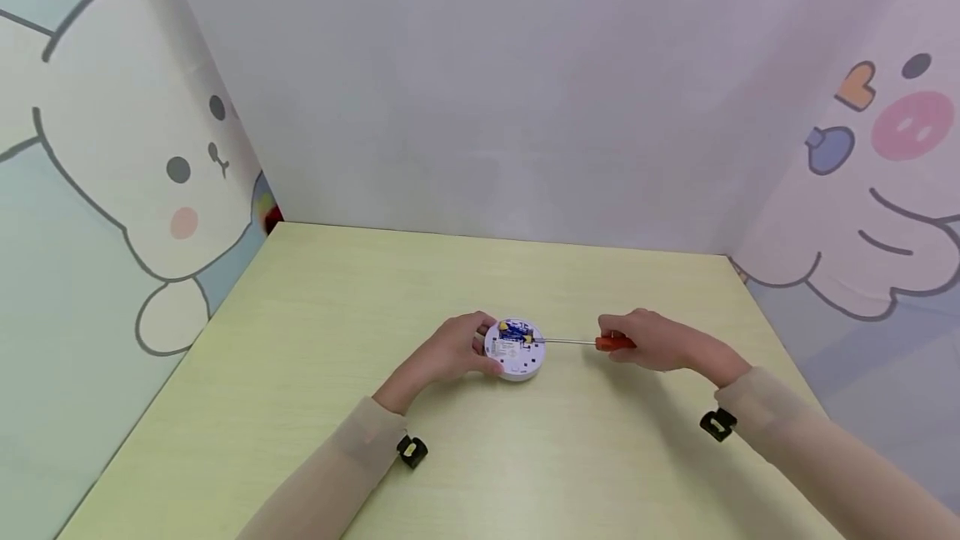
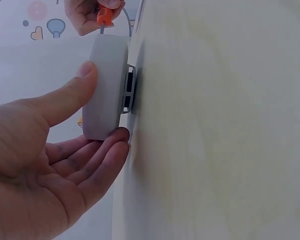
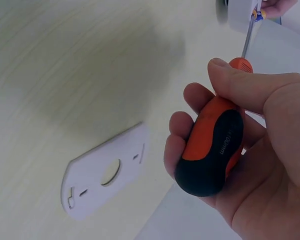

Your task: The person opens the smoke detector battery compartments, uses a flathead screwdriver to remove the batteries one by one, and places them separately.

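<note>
Head view: just below centre, a round white device, pinched at its left rim by the left hand; from its right, a screwdriver gripped in the right hand, tip over the device's right part. Left wrist view: device at upper left, within the same hand's grasp. Right wrist view: device at the upper right edge, beyond the hand; white plate at lower left.

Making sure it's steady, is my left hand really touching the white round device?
Touching. The left wrist view shows the left hand holding the white round device, thumb on its side wall, fingers against it.
</note>
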Action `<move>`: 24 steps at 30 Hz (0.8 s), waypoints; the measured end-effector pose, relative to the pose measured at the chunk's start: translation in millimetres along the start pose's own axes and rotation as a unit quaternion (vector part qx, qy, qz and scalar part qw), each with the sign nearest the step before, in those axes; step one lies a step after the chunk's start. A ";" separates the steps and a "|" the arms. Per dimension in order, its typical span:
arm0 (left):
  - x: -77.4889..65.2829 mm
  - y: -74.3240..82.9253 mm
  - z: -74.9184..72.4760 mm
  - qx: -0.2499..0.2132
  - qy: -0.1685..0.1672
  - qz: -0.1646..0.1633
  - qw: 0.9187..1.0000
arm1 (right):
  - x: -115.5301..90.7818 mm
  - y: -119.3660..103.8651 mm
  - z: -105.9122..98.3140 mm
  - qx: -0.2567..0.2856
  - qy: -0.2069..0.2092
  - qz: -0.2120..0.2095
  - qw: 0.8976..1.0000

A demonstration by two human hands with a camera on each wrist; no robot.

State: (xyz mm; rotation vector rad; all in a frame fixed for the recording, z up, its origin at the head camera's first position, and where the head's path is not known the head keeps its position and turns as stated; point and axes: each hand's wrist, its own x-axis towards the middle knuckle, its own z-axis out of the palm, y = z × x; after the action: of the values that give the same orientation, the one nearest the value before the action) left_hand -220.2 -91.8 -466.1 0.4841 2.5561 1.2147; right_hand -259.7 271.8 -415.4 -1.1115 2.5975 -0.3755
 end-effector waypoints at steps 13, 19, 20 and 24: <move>-1.2 0.1 -1.0 -0.004 -0.001 -0.008 1.000 | 5.7 19.8 26.5 0.059 0.010 -0.026 0.998; -1.5 1.8 -2.3 -0.003 -0.003 -0.015 1.000 | 5.0 23.3 31.0 0.065 0.007 -0.013 0.998; -1.5 1.8 -2.6 -0.004 -0.003 -0.017 1.000 | 4.8 23.3 31.2 0.067 0.007 -0.011 0.998; -1.3 2.0 -2.2 -0.010 -0.005 -0.020 1.000 | 2.4 22.3 31.8 0.073 0.010 -0.008 0.997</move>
State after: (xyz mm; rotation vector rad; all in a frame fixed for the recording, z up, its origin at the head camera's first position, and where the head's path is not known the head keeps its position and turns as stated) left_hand -219.4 -92.7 -463.1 0.4314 2.5305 1.2191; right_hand -264.4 281.0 -452.9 -1.0842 2.5335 -0.5715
